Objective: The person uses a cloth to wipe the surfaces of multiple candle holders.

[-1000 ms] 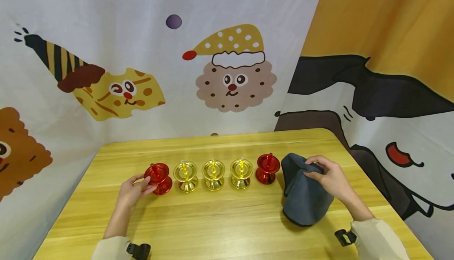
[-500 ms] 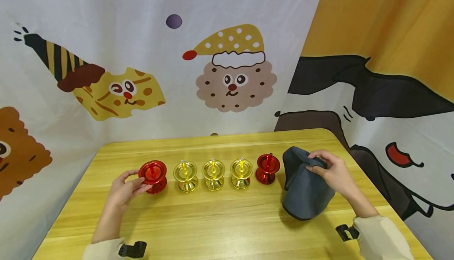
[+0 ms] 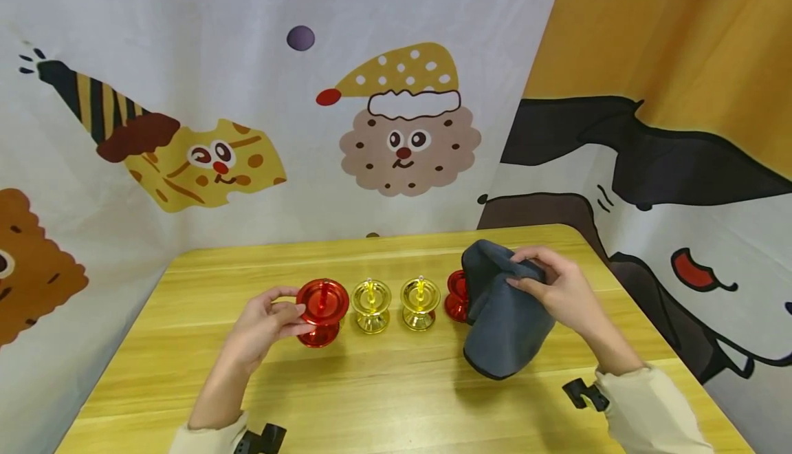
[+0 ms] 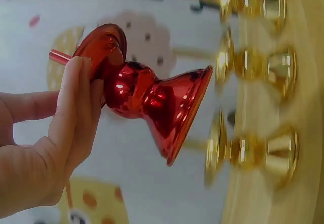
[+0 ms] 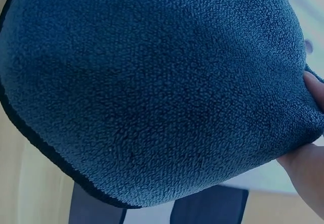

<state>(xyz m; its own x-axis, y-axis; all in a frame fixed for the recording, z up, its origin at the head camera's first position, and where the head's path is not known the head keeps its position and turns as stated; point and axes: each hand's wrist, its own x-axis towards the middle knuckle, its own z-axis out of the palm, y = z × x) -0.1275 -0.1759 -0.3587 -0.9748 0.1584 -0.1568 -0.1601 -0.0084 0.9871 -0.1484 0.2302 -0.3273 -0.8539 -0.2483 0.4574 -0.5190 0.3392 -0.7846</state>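
Note:
My left hand grips a shiny red candle holder by its upper dish and holds it tilted, off the wooden table. In the left wrist view the red candle holder hangs in the air, with my fingers round its top. Gold candle holders stand in a row to its right. A second red holder is partly hidden by a dark grey cloth. My right hand pinches a bunched fold of that cloth, which hangs to the table.
The left wrist view shows three gold holders standing on the table. Printed cartoon curtains close off the back and right sides. The table's front edge lies near my sleeves.
My left hand lifted the left red holder and carried it right, in front of the first gold holder. My right hand moved the cloth left, over part of the right red holder.

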